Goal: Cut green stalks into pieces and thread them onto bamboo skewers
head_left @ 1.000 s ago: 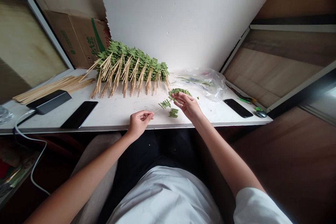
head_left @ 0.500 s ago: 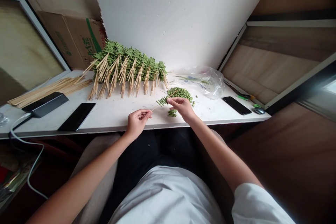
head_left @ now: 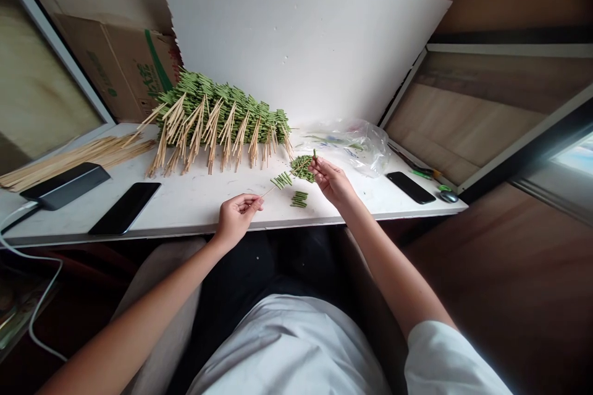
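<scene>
Pinched in the fingers of my left hand (head_left: 238, 213) is a thin wooden skewer (head_left: 269, 191). Several short green bean pieces (head_left: 281, 180) are threaded crosswise near its far end. My right hand (head_left: 331, 180) holds one green bean piece (head_left: 314, 153) upright between thumb and fingers, apart from the skewer. Just left of that hand lies a pile of cut green bean pieces (head_left: 301, 166), partly covered by it. A small row of pieces (head_left: 299, 199) lies closer to the table edge. Behind, a large stack of filled skewers (head_left: 222, 114) has its bare stick ends pointing toward me.
Loose bare skewers (head_left: 78, 157) lie at the left by a black box-shaped device (head_left: 67, 184) and a phone (head_left: 125, 208). On the right are a clear plastic bag (head_left: 365, 145), another phone (head_left: 411, 187) and a computer mouse (head_left: 448, 195). A white board (head_left: 296, 43) stands behind.
My right hand has moved off the skewer, slightly right, and now holds up a single bean piece. My left hand keeps the skewer in about the same place. The view has shifted slightly.
</scene>
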A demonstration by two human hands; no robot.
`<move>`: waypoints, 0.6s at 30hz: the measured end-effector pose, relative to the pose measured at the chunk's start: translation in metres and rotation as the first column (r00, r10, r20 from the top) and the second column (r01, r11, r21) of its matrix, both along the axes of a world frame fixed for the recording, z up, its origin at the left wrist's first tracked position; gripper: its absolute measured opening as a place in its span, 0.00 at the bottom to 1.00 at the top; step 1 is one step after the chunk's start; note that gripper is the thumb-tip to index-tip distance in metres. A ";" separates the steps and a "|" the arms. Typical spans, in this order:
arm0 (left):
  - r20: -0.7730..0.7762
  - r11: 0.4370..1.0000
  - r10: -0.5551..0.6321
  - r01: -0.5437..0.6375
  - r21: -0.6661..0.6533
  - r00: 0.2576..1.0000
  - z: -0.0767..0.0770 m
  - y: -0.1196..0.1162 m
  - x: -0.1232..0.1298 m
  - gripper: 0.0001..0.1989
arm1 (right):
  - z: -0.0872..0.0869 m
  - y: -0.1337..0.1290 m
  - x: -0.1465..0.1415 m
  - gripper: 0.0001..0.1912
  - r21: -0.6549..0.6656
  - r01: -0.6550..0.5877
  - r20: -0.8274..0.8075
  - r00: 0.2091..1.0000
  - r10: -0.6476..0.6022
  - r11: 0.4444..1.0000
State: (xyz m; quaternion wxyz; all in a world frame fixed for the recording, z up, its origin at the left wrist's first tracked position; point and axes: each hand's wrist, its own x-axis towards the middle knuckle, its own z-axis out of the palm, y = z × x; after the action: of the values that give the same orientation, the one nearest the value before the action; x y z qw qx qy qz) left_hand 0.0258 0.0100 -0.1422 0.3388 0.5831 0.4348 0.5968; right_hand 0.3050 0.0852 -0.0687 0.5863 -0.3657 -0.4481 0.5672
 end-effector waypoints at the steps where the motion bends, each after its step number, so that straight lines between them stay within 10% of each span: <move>1: -0.004 1.000 -0.001 0.001 0.000 1.000 0.000 0.000 0.000 0.17 | -0.001 0.000 -0.001 0.19 0.000 -0.003 -0.002 1.000 0.003 1.000; 18: -0.023 1.000 -0.007 0.007 -0.004 1.000 0.000 0.000 -0.001 0.15 | -0.002 -0.005 -0.007 0.21 -0.032 -0.058 -0.050 0.997 0.057 0.998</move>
State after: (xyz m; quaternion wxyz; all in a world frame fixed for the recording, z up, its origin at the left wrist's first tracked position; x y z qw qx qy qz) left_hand 0.0248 0.0096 -0.1422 0.3370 0.5908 0.4377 0.5880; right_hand 0.2982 0.0801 -0.0705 0.5745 -0.3483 -0.4345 0.5999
